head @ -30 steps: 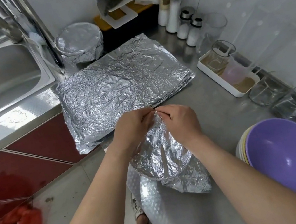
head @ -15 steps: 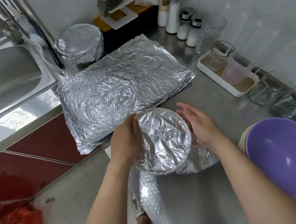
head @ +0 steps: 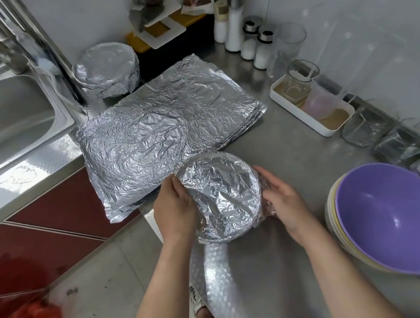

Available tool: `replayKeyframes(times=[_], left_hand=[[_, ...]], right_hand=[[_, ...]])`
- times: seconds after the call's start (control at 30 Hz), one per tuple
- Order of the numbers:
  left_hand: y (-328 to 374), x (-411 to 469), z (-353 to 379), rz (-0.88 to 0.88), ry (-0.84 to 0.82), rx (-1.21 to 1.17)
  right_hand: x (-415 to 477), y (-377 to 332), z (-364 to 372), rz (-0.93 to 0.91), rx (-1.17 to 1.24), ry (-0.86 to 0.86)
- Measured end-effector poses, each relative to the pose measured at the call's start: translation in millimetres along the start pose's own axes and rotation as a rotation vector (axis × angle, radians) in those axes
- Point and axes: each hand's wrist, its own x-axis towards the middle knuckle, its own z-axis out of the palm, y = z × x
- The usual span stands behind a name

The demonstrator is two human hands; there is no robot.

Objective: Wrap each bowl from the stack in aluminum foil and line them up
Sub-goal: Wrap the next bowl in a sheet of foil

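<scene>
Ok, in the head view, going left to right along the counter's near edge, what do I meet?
From the left: left hand → foil-wrapped bowl → right hand → stack of bowls, purple one on top.

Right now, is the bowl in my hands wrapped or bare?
Wrapped: crinkled foil covers every visible part of the bowl; its underside is hidden.
</scene>
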Motion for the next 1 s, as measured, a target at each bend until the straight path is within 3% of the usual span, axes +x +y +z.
replayKeyframes(times=[0.17, 0.37, 0.63, 0.87, 1.0], left_hand=[[3.4, -6.3, 2.1, -0.042, 0.036, -0.024], [6.8, -12.2, 3.4, -0.09, 0.062, -0.062], [8.8, -15.3, 10.8, -0.119, 0.104, -0.065], [5.6, -13.7, 12.0, -0.117, 0.104, -0.088], [3.1, -12.7, 14.1, -0.16, 0.062, -0.262]], right_hand=[[-3.4, 17.1, 22.8, -0.065, 0.112, 0.192], [-9.3, 12.4, 42.8, 0.049, 0.45, 0.349], [-14.1, 10.1, 60.4, -0.183, 0.167, 0.476], [-10.9, 12.7, 52.2, -0.104, 0.195, 0.387], [-10.9, 6.5, 45.7, -0.117, 0.209, 0.404]])
